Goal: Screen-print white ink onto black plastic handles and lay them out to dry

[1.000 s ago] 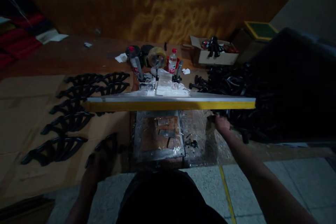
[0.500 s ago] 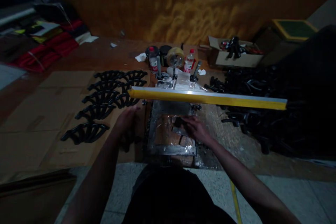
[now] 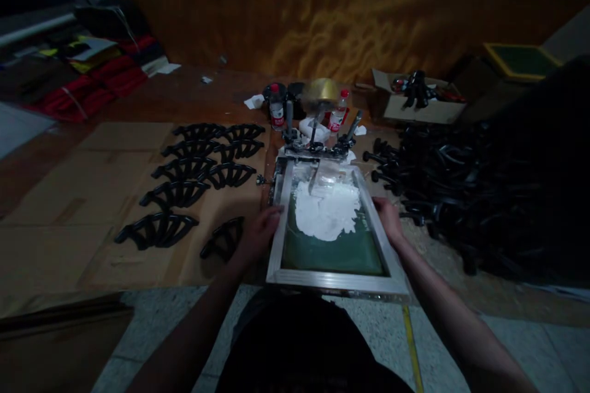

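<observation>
A metal-framed screen (image 3: 334,280) lies lowered in front of me, its green mesh (image 3: 322,255) partly covered by white paste (image 3: 322,215). A clear scraper-like piece (image 3: 328,177) rests at the paste's far end. My left hand (image 3: 262,227) is at the frame's left side, its fingertips by the edge. At the frame's right side is my right hand (image 3: 388,216), fingers partly hidden by the frame. Behind the screen stands a dark clamp mechanism (image 3: 318,150). Black curved parts (image 3: 225,238) lie to the left of my left hand.
Rows of black parts (image 3: 175,193) lie on cardboard (image 3: 106,196) at left. A large pile of black parts (image 3: 452,166) is at right. Two bottles (image 3: 276,112) stand behind the clamp. An open box (image 3: 421,112) sits at the back right.
The raised frame has swung down flat, showing its green mesh and white paste. My right hand has moved from the plate out to the frame's right side; my left hand has moved right to its left side.
</observation>
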Motion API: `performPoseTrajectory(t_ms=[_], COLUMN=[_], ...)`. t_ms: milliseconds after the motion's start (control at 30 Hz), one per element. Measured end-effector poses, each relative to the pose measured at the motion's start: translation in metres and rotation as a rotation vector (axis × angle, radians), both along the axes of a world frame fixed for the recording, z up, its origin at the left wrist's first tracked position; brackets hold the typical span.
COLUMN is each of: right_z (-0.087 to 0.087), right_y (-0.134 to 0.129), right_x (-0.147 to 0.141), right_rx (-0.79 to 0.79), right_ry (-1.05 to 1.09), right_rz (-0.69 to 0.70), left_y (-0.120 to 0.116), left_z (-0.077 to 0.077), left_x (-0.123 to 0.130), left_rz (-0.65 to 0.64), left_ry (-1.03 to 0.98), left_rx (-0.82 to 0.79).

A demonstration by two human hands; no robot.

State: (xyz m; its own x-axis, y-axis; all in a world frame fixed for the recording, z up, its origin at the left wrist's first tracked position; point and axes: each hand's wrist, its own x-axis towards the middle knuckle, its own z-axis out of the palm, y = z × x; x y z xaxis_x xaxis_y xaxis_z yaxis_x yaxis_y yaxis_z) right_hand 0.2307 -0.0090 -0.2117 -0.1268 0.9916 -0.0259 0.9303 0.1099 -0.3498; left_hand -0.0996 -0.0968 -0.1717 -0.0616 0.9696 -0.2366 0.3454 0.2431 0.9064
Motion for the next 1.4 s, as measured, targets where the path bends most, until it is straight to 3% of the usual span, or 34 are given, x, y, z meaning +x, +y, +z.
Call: performPoseTrajectory(t_ms=[100,167,233,367,500,600,700,800,933,1033,1167,1300,1400], right_z=[0.020,0.033,0.043,0.041,0.030,0.033,0.036,0.027,0.012,0.022,0.055,0.076,0.065], right_y=[0.022,0.031,0.033,0.006,-0.031,-0.034,-0.024,-0.029,-0.045,-0.030,0.024,0.065,0.065], right_x=[-0.009,-0.038,-0.073,-0.110,-0.095,-0.080,-0.079,-0.083,-0.080,-0.083,-0.089,-0.042,0.001], right_rx=[0.171,0.256,0.170,-0.123,-0.094,-0.123,-0.097,0.008,-0.007,-0.041,0.032,0.180,0.193], right_ry=[0.036,0.048,-0.013,-0.191,-0.159,-0.086,-0.057,-0.053,0.011,0.063,0.071,0.101,0.117], right_rz=[-0.060,0.055,0.195,0.317,0.632,0.839,0.760,0.636,0.734,0.628,0.329,0.030,-0.129], left_y=[-0.012,-0.012,-0.009,-0.005,-0.006,-0.007,-0.007,-0.008,-0.008,-0.009,-0.008,0.000,0.020], left_z=[-0.040,-0.057,-0.065,-0.073,-0.079,-0.076,-0.070,-0.071,-0.076,-0.068,-0.036,0.006,0.039], left_x=[0.002,0.003,0.002,0.000,0.000,0.002,0.003,0.003,0.002,0.002,0.001,0.001,0.005], left_rz=[-0.012,-0.023,-0.037,-0.064,-0.059,-0.041,-0.034,-0.017,0.003,-0.004,-0.025,0.046,0.097], left_ry=[0.005,0.057,0.092,0.058,0.064,0.052,0.048,0.017,-0.030,0.013,-0.024,-0.019,-0.082], left_rx=[-0.108,-0.113,-0.105,-0.105,-0.084,-0.094,-0.123,-0.123,-0.093,-0.115,-0.156,-0.018,0.075])
